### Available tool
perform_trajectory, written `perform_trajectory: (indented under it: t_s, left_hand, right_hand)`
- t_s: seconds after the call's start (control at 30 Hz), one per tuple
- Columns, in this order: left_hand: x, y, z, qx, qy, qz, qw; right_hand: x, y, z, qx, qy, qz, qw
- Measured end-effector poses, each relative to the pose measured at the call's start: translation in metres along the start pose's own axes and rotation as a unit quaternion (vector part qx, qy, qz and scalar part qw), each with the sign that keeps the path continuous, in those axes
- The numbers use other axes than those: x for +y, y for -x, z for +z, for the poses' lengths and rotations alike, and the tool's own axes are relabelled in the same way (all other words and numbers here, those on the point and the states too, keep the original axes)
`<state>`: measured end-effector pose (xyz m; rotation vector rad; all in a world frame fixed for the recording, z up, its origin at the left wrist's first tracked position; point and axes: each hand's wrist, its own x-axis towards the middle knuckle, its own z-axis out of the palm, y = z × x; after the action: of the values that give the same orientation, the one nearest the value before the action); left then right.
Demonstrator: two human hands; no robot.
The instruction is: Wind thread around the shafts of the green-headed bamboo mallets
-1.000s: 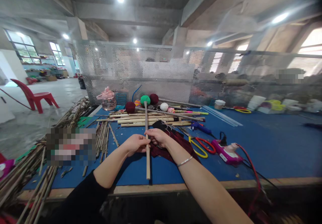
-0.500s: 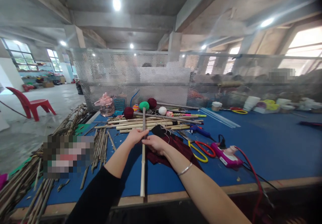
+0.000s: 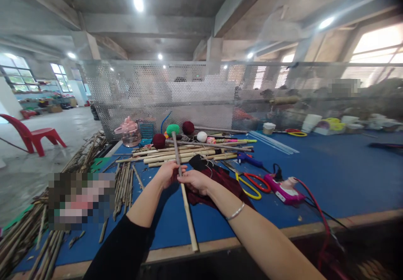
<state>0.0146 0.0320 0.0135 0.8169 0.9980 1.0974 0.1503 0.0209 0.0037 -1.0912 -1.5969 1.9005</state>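
A long stick (image 3: pixel 186 206) with a green ball (image 3: pixel 173 129) at its far end is held over the table, its pale near half reaching the front edge. My left hand (image 3: pixel 168 175) closes round its middle, where the grey upper part begins. Just beside it, my right hand (image 3: pixel 197 181) pinches the stick between thumb and fingers. Dark red cloth (image 3: pixel 214 185) lies beneath and right of my right hand. Beyond my hands rest several pale sticks (image 3: pixel 170 156), two dark red balls (image 3: pixel 188 128) and a white ball (image 3: pixel 202 137).
Scissors (image 3: pixel 252 184) with red and yellow handles, a blue glue gun (image 3: pixel 248 159) and a magenta power strip (image 3: pixel 288 191) lie on the right. Thin twigs (image 3: pixel 124 185) lie left. A pink-topped jug (image 3: pixel 130 135) stands before a perforated metal screen (image 3: pixel 151 91).
The stick has turned: its near end has swung to the right and its green-ball end to the left. Both hands keep their hold on it. The view has shifted slightly.
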Motion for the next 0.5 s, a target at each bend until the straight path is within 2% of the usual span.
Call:
perform_trajectory:
  t_s: [0.17, 0.3, 0.4, 0.5]
  left_hand:
    - [0.006, -0.007, 0.006, 0.011, 0.102, -0.092, 0.991]
    - [0.009, -0.019, 0.011, 0.011, 0.118, -0.09, 0.989]
    - [0.013, -0.025, 0.011, -0.012, 0.131, -0.097, 0.987]
    - [0.016, -0.026, 0.008, -0.032, 0.16, -0.096, 0.982]
  right_hand:
    - [0.003, -0.004, 0.008, 0.018, 0.047, -0.013, 0.999]
    - [0.002, -0.004, 0.011, -0.01, 0.028, -0.005, 1.0]
    - [0.001, -0.003, 0.012, -0.036, 0.009, -0.006, 0.999]
    - [0.001, -0.005, 0.01, 0.002, 0.011, -0.016, 1.0]
